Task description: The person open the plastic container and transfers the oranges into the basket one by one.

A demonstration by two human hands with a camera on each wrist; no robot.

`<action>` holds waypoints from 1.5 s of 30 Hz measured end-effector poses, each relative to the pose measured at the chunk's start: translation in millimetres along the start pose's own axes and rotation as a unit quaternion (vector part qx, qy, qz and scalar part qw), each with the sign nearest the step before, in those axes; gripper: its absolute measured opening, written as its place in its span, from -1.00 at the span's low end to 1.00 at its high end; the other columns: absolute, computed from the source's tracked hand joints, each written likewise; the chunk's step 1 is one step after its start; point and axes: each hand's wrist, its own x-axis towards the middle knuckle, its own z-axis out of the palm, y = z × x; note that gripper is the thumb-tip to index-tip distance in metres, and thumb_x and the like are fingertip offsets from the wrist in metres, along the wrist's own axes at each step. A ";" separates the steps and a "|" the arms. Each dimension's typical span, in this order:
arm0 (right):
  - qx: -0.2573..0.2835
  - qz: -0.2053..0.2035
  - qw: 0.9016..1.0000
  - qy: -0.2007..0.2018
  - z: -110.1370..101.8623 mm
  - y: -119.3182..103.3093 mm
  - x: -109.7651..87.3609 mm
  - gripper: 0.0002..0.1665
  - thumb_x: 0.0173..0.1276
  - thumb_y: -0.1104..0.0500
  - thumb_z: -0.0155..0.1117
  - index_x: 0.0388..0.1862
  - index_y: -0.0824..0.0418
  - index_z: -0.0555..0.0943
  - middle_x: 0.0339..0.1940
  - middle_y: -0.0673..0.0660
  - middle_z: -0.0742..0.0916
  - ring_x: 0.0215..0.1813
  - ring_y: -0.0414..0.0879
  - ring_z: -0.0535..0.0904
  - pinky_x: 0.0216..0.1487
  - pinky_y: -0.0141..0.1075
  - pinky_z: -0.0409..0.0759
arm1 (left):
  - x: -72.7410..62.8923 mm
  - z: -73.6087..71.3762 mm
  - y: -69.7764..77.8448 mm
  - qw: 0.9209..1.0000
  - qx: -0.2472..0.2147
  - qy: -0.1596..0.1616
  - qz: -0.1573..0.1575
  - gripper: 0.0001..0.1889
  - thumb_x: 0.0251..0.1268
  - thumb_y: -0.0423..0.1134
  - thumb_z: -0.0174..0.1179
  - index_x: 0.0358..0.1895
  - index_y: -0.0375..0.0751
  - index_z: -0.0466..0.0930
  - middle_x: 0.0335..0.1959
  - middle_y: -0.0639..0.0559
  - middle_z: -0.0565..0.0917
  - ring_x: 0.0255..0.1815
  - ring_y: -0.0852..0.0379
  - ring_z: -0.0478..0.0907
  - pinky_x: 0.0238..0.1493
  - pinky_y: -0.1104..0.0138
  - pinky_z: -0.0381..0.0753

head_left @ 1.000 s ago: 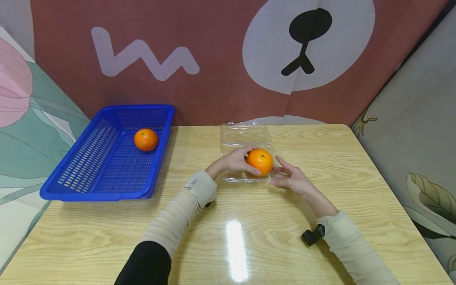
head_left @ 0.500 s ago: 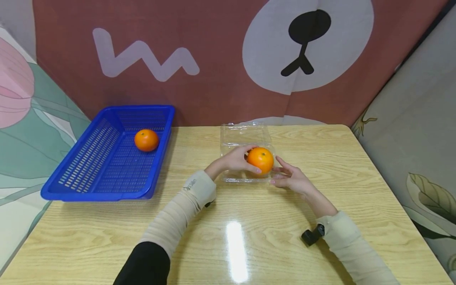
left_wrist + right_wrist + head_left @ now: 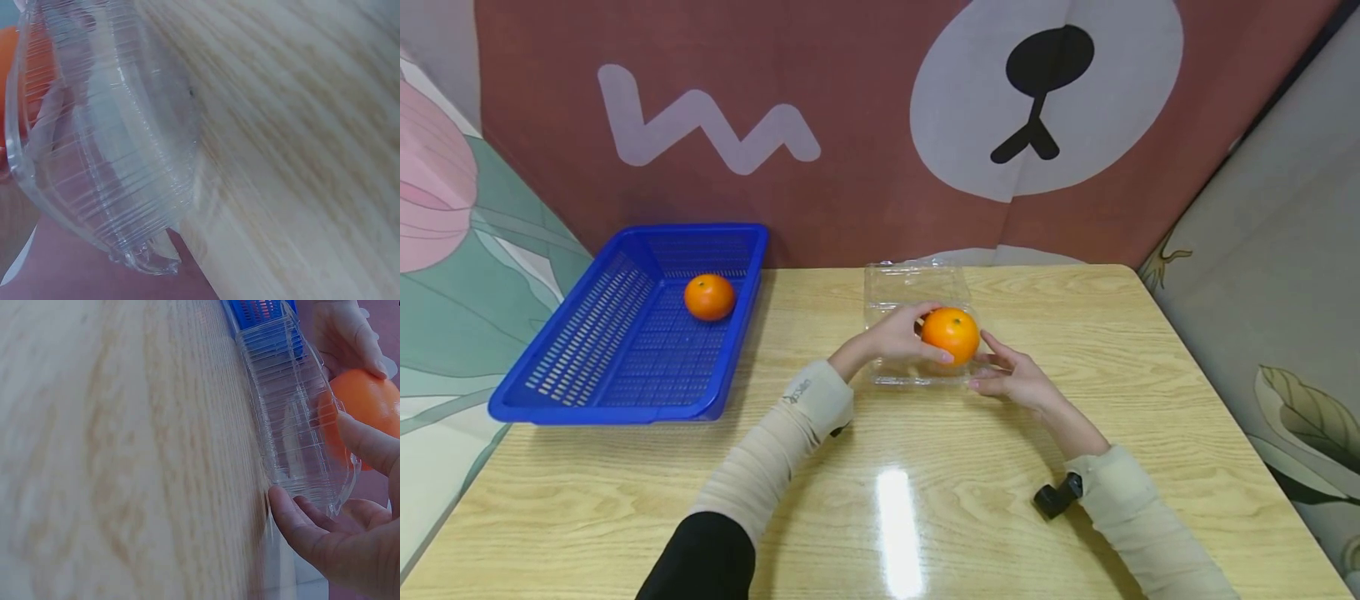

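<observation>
I see the orange [image 3: 952,335] between the two hands, over the near half of the clear container [image 3: 281,406], with its stem end turned up; being round, it gives me no long axis to line up. It lies just to the right of the fingers of the left hand [image 3: 904,335], which is the nearer one and grips it, thumb on the near side and fingers round the far side, parted by nearly the fruit's full width. From the right wrist, I see most of the fruit above the container's rim and a lower part through the wall; I can't tell whether it touches the floor. The right hand [image 3: 1013,375] holds the container's right side, thumb at the rim and a fingertip low by the table [image 3: 1135,350]. Its fingers are near the orange, but I can't confirm contact. The lid [image 3: 917,285] lies folded back, away from the person.
</observation>
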 end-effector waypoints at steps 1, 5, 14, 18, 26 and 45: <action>-0.002 0.000 1.000 0.001 0.2 0.1 0.0 0.03 0.19 0.33 0.26 0.47 0.11 -0.15 0.32 0.44 0.22 0.17 0.19 0.38 -0.06 -0.34 0.54 | -0.3 -0.5 0.7 1.000 0.002 0.002 0.002 -0.22 -0.07 -0.07 0.40 0.27 -0.18 0.26 -0.01 0.06 0.48 -0.12 0.13 0.45 -0.09 0.39 0.48; -0.008 -0.011 1.000 -0.001 -0.5 1.8 0.5 0.06 0.16 0.27 0.31 0.47 0.12 -0.13 0.30 0.45 0.24 0.13 0.10 0.43 -0.08 -0.35 0.54 | -1.0 -2.4 3.7 1.000 0.007 0.006 0.005 -0.23 -0.06 -0.07 0.39 0.26 -0.19 0.27 -0.01 0.04 0.50 -0.14 0.13 0.46 -0.12 0.39 0.49; 0.000 -0.015 1.000 -0.001 -0.9 2.2 0.3 0.08 0.12 0.24 0.35 0.47 0.11 -0.11 0.29 0.44 0.25 0.13 0.10 0.44 -0.08 -0.32 0.55 | -2.7 -4.4 8.1 1.000 0.005 0.010 0.013 -0.25 -0.06 -0.08 0.39 0.25 -0.18 0.28 -0.02 0.04 0.50 -0.14 0.14 0.46 -0.13 0.39 0.50; 0.006 -0.006 1.000 0.001 -0.4 1.3 0.8 0.03 0.17 0.36 0.26 0.47 0.12 -0.13 0.31 0.46 0.23 0.18 0.21 0.37 -0.08 -0.33 0.54 | -3.9 -6.4 10.4 1.000 -0.001 0.014 0.013 -0.24 -0.07 -0.09 0.40 0.25 -0.18 0.28 -0.01 0.02 0.50 -0.15 0.12 0.47 -0.15 0.39 0.51; 0.010 -0.003 1.000 0.000 -0.2 -0.8 -0.1 0.03 0.18 0.40 0.24 0.47 0.13 -0.14 0.30 0.46 0.23 0.09 0.07 0.46 -0.08 -0.35 0.55 | -6.2 -12.5 15.8 1.000 0.010 0.021 0.015 -0.22 -0.08 -0.06 0.39 0.26 -0.21 0.26 -0.01 0.01 0.51 -0.14 0.10 0.47 -0.15 0.37 0.51; 0.007 -0.008 1.000 -0.007 -1.3 -1.2 -0.2 0.02 0.18 0.40 0.22 0.47 0.15 -0.15 0.31 0.48 0.20 0.10 0.13 0.47 -0.08 -0.34 0.55 | -11.6 -22.3 27.9 0.999 0.004 0.030 0.027 -0.19 -0.08 -0.07 0.40 0.28 -0.22 0.24 0.02 0.00 0.48 -0.12 0.10 0.46 -0.17 0.39 0.53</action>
